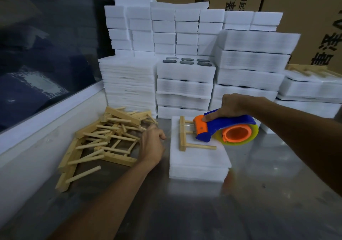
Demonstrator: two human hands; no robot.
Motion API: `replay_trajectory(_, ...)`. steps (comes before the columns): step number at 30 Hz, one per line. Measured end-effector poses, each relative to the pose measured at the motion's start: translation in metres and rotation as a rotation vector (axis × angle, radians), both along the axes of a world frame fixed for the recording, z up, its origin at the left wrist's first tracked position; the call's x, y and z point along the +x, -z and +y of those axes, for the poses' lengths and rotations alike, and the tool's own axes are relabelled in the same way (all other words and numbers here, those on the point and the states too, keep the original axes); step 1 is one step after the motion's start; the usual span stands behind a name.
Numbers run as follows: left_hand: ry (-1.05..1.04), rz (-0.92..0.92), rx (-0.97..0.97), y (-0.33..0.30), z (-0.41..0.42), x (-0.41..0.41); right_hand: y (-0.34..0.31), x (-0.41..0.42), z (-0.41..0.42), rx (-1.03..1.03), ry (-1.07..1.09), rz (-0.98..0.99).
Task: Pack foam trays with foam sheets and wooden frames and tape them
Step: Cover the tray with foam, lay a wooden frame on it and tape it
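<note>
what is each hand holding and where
Right hand grips the tape dispenser by its blue handle, forefinger on the orange head. Left hand: cannot tell.

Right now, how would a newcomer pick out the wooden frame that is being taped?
Start at the metal table, then the white foam pack lying alone near its middle, in front of the foam stacks. The wooden frame lies on top of it, under the blue and orange tape dispenser in the right hand. Unlike the loose frame pile at left, it lies singly on foam.

One head-worn view looks forward and down — close over the steel surface — toward stacked foam.
</note>
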State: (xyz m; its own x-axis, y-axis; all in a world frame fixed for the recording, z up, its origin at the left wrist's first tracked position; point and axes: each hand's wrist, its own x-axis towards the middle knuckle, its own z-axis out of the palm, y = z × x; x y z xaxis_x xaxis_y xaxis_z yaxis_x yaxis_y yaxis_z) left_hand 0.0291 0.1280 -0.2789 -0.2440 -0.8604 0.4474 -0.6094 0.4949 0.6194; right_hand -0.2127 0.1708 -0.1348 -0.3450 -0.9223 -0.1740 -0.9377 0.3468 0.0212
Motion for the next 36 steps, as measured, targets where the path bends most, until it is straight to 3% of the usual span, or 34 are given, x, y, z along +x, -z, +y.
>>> replay_trajectory(21, -0.037, -0.018, 0.213, 0.008, 0.008, -0.013, 0.006, -0.001, -0.005, 0.005, -0.001, -0.01)
replay_trajectory(27, 0.007, -0.176, 0.161, 0.012, 0.012, -0.011, 0.007, -0.002, -0.006, 0.004, 0.011, -0.005)
replay_trajectory(31, -0.037, -0.438, 0.038, 0.016, 0.019, -0.011, 0.006, -0.001, -0.005, 0.007, 0.022, -0.007)
replay_trajectory(36, 0.06, -0.533, 0.11, 0.004, 0.015, -0.007, 0.005, 0.0, -0.005, 0.014, 0.021, -0.012)
